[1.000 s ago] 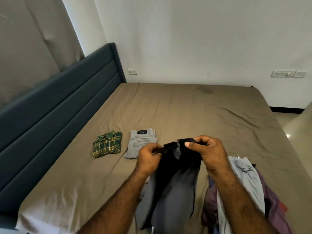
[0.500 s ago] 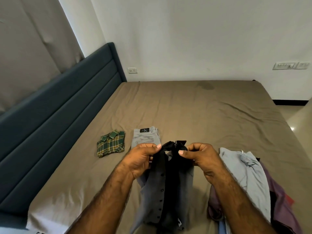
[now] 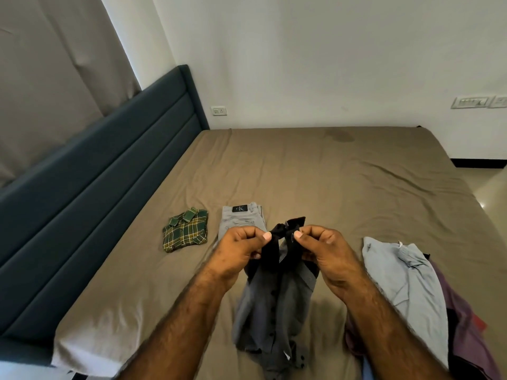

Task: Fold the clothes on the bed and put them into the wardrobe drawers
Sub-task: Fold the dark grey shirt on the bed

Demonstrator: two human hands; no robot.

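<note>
A grey and black waistcoat (image 3: 277, 305) with dark buttons hangs over the near part of the bed. My left hand (image 3: 238, 250) pinches its black top edge on one side, and my right hand (image 3: 323, 250) pinches the other side, thumbs close together. A folded green plaid shirt (image 3: 185, 233) lies on the brown bedsheet (image 3: 329, 182) to the left. Folded grey jeans (image 3: 241, 218) with a black label sit beside it, partly hidden by my left hand. A pile of unfolded clothes lies at the right: a light blue shirt (image 3: 406, 281) on top of purple garments (image 3: 463, 325).
A dark teal headboard (image 3: 90, 193) runs along the bed's left side, with a grey curtain (image 3: 52, 78) behind it. White walls carry a socket (image 3: 219, 110) and a switch panel (image 3: 470, 102). Tiled floor (image 3: 491, 193) shows past the bed's right edge.
Both hands drew closer together on the waistcoat's top edge. The garment turned so its buttoned grey front faces me, and it hangs narrower than before.
</note>
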